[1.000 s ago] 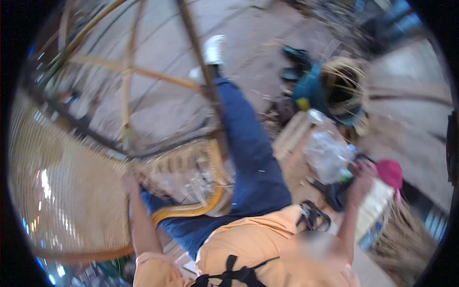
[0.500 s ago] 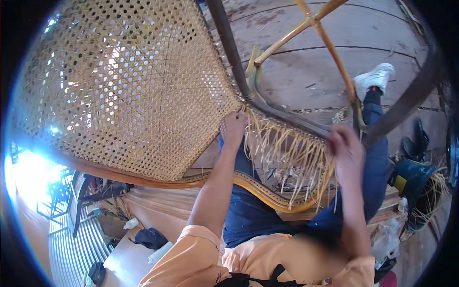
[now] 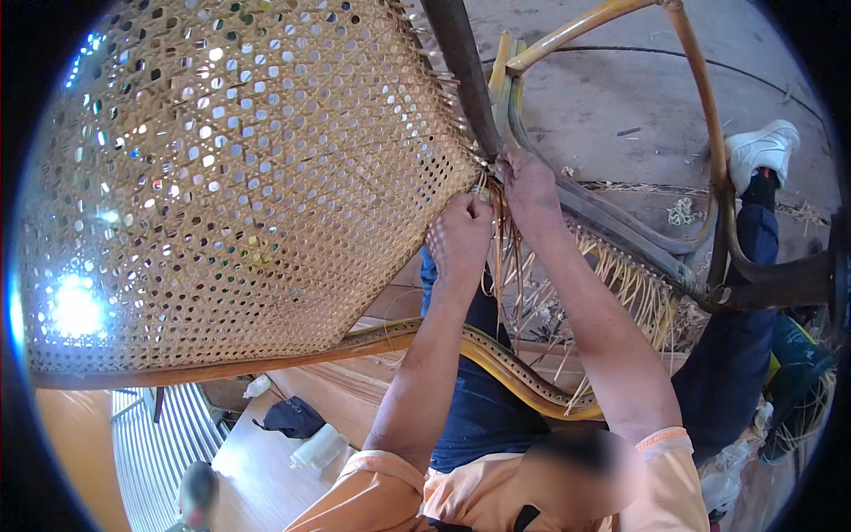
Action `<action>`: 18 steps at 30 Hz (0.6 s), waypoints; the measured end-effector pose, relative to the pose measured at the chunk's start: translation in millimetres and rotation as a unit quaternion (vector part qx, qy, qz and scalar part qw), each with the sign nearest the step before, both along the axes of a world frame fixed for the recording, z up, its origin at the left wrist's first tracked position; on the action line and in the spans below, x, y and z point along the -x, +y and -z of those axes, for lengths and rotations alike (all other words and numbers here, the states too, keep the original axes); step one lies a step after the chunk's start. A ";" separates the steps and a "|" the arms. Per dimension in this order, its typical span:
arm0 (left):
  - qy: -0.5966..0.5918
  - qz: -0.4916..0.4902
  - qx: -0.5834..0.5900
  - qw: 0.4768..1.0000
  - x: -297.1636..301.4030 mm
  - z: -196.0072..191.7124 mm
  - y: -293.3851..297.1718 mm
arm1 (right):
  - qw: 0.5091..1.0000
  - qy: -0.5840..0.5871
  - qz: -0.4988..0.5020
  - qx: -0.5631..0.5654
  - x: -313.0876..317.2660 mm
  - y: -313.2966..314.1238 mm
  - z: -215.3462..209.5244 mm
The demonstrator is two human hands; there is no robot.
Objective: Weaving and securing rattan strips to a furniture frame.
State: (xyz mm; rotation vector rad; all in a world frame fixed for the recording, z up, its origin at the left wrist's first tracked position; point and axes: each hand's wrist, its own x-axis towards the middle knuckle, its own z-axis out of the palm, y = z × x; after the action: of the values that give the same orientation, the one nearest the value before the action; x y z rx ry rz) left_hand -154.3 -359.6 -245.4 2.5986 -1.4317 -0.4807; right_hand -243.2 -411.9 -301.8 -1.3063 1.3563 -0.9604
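Head view: both hands at the cane edge

Left hand (image 3: 459, 238) is closed in a fist on loose cane strands (image 3: 507, 257) at the woven cane panel (image 3: 239, 177), which fills the frame from 9 to 12 o'clock. Right hand (image 3: 529, 188), just beside it toward 1 o'clock, pinches the weave against the dark frame rail (image 3: 461, 71). White shoe (image 3: 762, 151) lies at 2 o'clock.

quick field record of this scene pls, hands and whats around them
left hand: closed on loose cane strands at the edge of the woven panel
right hand: gripping at the dark frame bar where the weave ends
frame: curved rattan rim below, strand ends hanging along it
person: orange shirt, blue trousers, white shoe
ground: concrete floor with scraps
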 end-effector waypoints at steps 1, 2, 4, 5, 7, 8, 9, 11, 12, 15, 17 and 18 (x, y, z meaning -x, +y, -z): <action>-0.004 -0.002 -0.003 1.000 0.3 -0.5 -0.5 | 0.995 -0.075 0.007 -0.060 -1.7 -0.3 0.3; -0.004 -0.003 -0.006 1.000 0.2 0.5 -0.3 | 0.995 -0.075 0.006 -0.064 -2.1 -0.2 -0.6; 0.004 0.000 0.000 1.000 -0.4 2.3 -0.1 | 0.997 0.075 -0.019 -0.007 -3.2 0.2 -3.1; 0.003 -0.001 -0.002 1.000 -0.2 2.3 -0.2 | 0.997 0.074 -0.019 -0.009 -4.6 1.9 -3.0; 0.001 0.000 -0.004 1.000 0.4 1.8 -0.6 | 0.991 0.136 -0.013 0.012 -7.3 5.6 -2.8; 0.000 0.000 -0.005 1.000 1.1 1.4 -0.9 | 0.991 0.135 -0.013 0.010 -8.2 5.7 -1.9; -0.005 0.004 0.001 1.000 2.0 0.9 -0.8 | 0.990 0.138 -0.019 0.000 -9.2 5.7 -0.9; -0.010 0.007 0.006 1.000 3.4 0.4 -0.8 | 0.990 0.142 -0.026 -0.012 -10.7 6.6 2.4; -0.012 0.013 0.009 1.000 4.2 0.6 -0.8 | 0.992 0.128 -0.019 -0.005 -11.1 7.7 5.0; -0.007 0.017 0.015 1.000 2.2 1.1 0.8 | 0.992 0.122 -0.002 -0.006 -14.8 10.8 -1.6; 0.003 0.015 0.019 1.000 1.0 0.7 1.8 | 0.991 0.134 0.009 -0.013 -20.1 13.0 -3.8; 0.015 0.009 0.017 1.000 0.9 -0.5 1.8 | 0.994 0.103 0.047 -0.001 -22.7 14.7 -2.3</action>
State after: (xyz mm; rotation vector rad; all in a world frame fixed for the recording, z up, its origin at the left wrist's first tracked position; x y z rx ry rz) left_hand -155.2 -357.8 -244.8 2.5428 -1.4432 -0.4894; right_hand -220.5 -397.1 -299.5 -1.3801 1.5888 -0.9054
